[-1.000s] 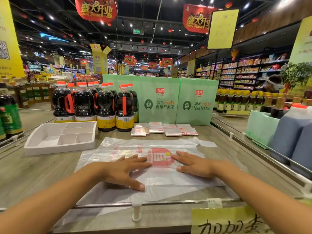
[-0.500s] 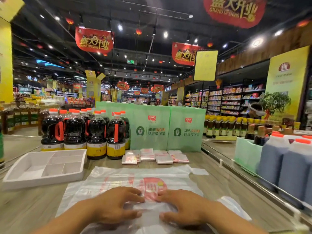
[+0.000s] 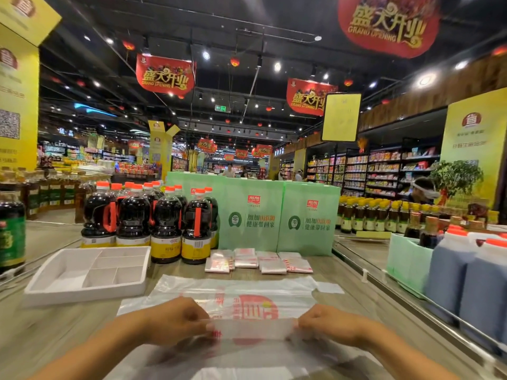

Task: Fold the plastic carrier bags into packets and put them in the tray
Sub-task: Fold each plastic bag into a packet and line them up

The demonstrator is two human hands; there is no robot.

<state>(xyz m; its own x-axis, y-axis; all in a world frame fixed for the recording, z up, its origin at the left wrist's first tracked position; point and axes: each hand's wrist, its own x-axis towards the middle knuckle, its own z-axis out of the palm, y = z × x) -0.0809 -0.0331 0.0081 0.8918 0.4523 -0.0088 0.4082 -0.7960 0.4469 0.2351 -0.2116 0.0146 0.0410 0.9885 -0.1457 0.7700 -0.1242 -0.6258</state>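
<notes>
A clear plastic carrier bag (image 3: 247, 294) with a red logo lies flat on the wooden counter in front of me. My left hand (image 3: 178, 320) and my right hand (image 3: 326, 323) each pinch its near edge, lifted and turned over toward the logo. Several folded bag packets (image 3: 258, 261) lie in a row behind the bag. A white divided tray (image 3: 55, 290) sits at the left, with nothing in its compartments.
Dark sauce bottles (image 3: 148, 220) with orange caps stand behind the tray. Two green cartons (image 3: 279, 215) stand behind the packets. Large jugs (image 3: 466, 275) and a green box (image 3: 406, 259) fill the right side beyond a metal rail (image 3: 411, 297).
My hands went from lying flat on the bag to gripping its near edge and lifting it over. The camera tilted upward.
</notes>
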